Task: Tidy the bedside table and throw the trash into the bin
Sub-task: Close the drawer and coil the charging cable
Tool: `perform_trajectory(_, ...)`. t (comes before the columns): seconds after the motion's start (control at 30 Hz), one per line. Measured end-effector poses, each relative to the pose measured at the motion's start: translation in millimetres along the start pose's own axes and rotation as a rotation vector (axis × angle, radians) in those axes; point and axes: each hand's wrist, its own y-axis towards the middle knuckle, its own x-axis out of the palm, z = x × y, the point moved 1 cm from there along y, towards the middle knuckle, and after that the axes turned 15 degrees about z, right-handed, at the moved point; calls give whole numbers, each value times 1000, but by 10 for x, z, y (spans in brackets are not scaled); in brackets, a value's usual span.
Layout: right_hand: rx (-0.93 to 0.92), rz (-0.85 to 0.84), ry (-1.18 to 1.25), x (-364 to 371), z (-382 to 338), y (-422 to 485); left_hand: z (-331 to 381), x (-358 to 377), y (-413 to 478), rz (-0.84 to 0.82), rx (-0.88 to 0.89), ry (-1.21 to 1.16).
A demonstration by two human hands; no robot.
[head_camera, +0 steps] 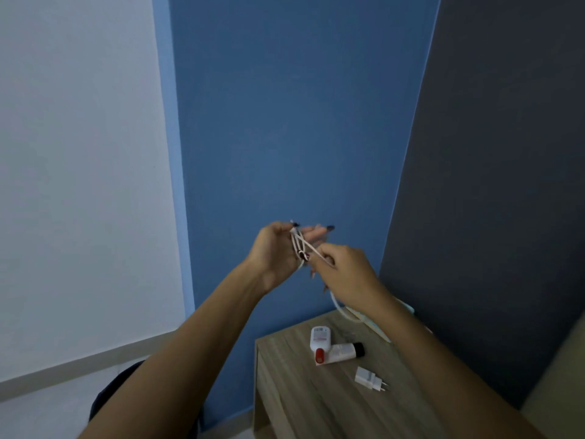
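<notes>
While hands [316, 258] wind cable [304, 248], table [316, 407] edge clear below.

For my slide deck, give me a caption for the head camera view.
Both hands, left hand and right hand, coil a thin white charging cable above the wooden bedside table.

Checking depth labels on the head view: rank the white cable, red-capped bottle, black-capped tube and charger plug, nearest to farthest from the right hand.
1. White cable: in the right hand grip itself, strung across to the left hand.
2. Red-capped bottle: below, on the bedside table.
3. Black-capped tube: touching the bottle; nearly a tie.
4. Charger plug: farthest, towards the table's front.
</notes>
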Motion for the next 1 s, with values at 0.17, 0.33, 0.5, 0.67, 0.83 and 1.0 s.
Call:
perform_trajectory(0.17, 100, 10, 297, 177, -61, -333, 46, 245, -66, 31, 79, -38)
perform_trajectory(0.33, 156, -146, 286, 218, 243, -425, 156, 191, -145, -56, 115, 5)
perform_trajectory(0.5, 182, -212, 122, 233, 539, -501, 184, 151, -203, -136, 39, 82)
perform_trajectory(0.67, 237, -212, 51, 116, 782, -362, 150, 118, -274, -262, -31, 397)
perform_trajectory(0.83, 160, -216, -96, -183, 850, -57, 16, -3, -324, -287, -82, 848)
perform_trajectory(1.0, 35, -155, -227, -373, 678, 187, -121, -61, -252, -229, -105, 1085)
